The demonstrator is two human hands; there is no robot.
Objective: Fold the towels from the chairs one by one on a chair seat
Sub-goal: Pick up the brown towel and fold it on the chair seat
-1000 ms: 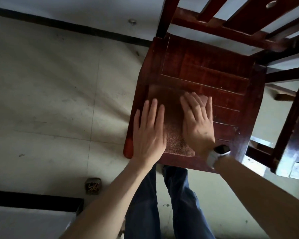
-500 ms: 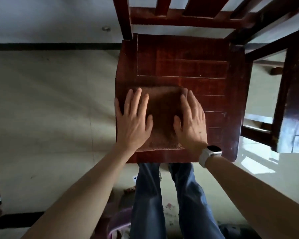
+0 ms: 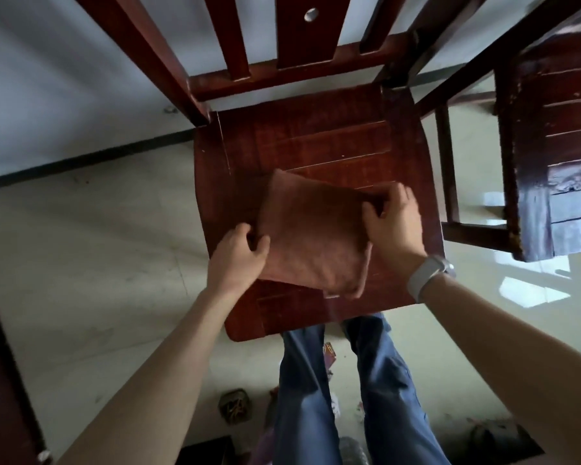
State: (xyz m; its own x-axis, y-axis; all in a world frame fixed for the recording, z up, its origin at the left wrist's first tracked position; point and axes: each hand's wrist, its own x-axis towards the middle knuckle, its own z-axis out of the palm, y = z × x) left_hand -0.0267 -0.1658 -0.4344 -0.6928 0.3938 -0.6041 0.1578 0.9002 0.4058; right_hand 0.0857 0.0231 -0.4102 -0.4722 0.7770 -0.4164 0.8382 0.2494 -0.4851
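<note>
Folded brown terry towel (image 3: 316, 233), squarish, is gripped at opp. edges: L hand (image 3: 240, 255) fingers curled on left edge, R hand (image 3: 394, 218) pinching right edge. Towel is held over glossy slatted wood seat (image 3: 316, 142).

Bare chair seat (image 3: 316, 135) at frame centre; backrest slats (image 3: 235, 38) block the top, second chair (image 3: 557, 135) upper right.
</note>
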